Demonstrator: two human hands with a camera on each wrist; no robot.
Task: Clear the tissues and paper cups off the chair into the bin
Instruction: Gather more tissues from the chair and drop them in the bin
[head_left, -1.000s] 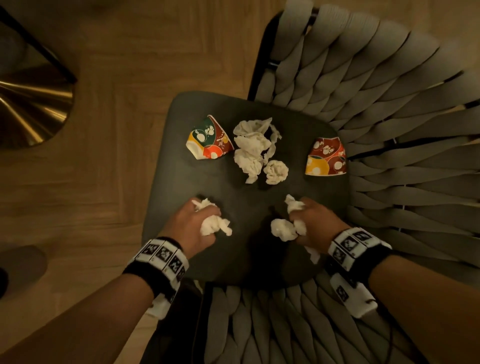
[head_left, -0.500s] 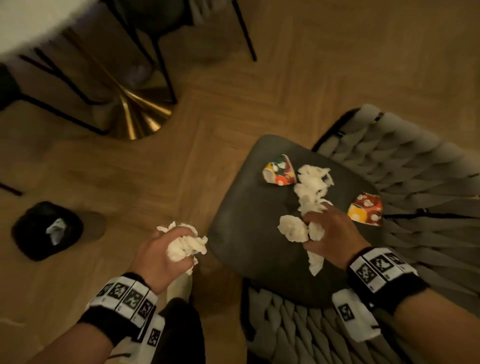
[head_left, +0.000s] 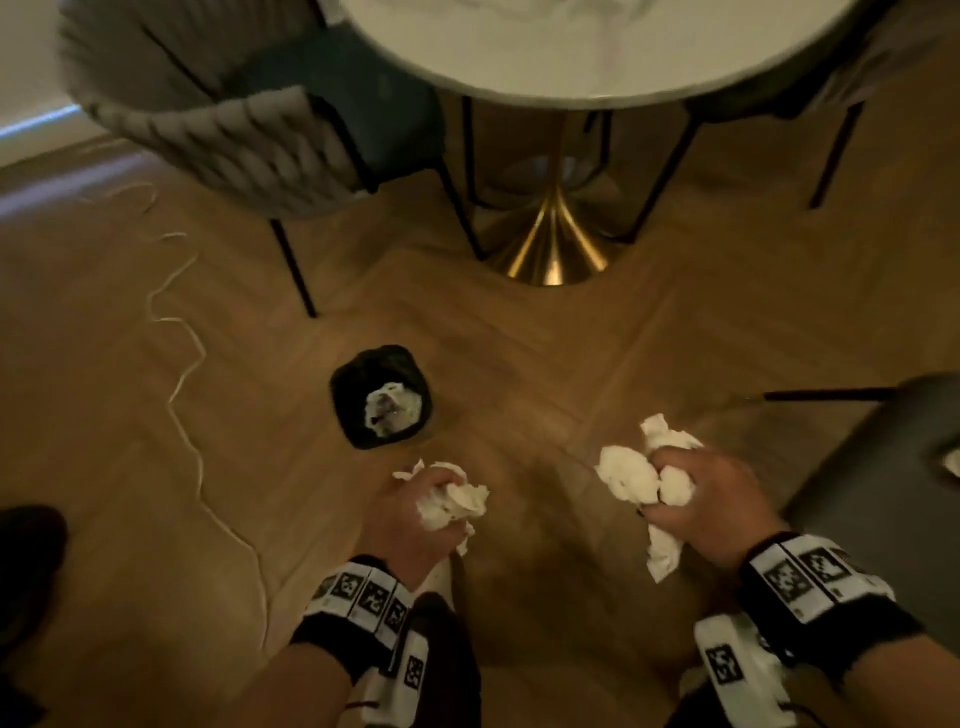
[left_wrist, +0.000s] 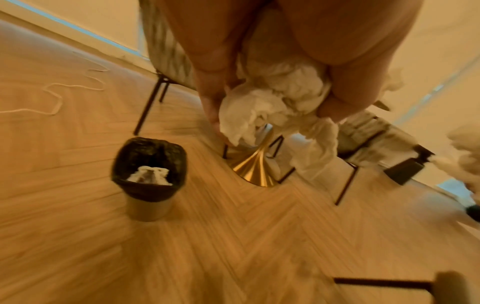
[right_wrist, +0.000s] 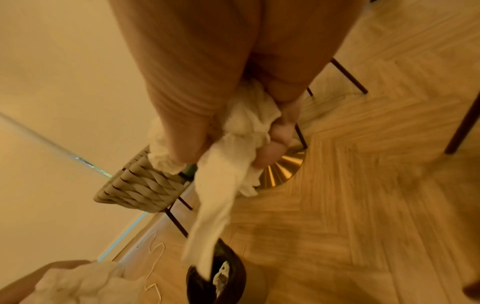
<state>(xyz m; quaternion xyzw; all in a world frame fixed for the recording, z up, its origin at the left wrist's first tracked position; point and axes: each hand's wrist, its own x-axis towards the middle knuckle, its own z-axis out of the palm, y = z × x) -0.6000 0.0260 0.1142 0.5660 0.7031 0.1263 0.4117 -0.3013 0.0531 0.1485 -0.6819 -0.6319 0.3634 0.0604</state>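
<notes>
1. the bin (head_left: 382, 397), lined with a black bag, stands on the wooden floor (head_left: 571, 364) with white tissue already inside.
2. the left hand (head_left: 410, 514) hangs just near-side of the bin, fingers curled round a wad of crumpled tissues (head_left: 452, 501).
3. the right hand (head_left: 711, 499), farther from the bin on its right, clutches several balled tissues (head_left: 631, 480), one strip dangling.
4. the chair seat (head_left: 872, 467) lies right of the bin, beyond the right hand.
5. a gold table base (head_left: 553, 249) stands beyond the bin.
</notes>
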